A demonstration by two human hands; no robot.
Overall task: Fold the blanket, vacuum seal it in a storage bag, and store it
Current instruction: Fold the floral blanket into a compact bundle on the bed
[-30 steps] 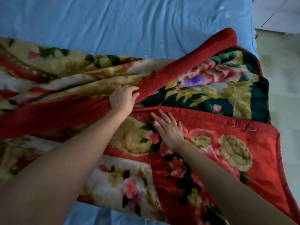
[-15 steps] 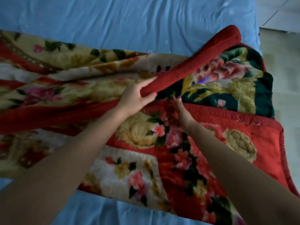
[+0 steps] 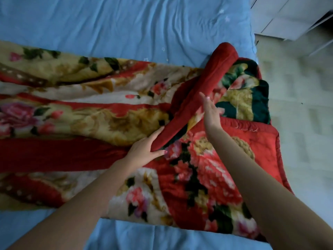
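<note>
left hand (image 3: 146, 150) pinches the red border (image 3: 194, 103) of the blanket (image 3: 108, 114) | right hand (image 3: 211, 112) flat, fingers straight, against that border | blanket half-folded on bed (image 3: 126, 24) | risk: thick border slips, fold skews

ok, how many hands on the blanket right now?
2. Left hand grips the red border fold of the blanket mid-frame; right hand lies open against that fold, farther up.
</note>
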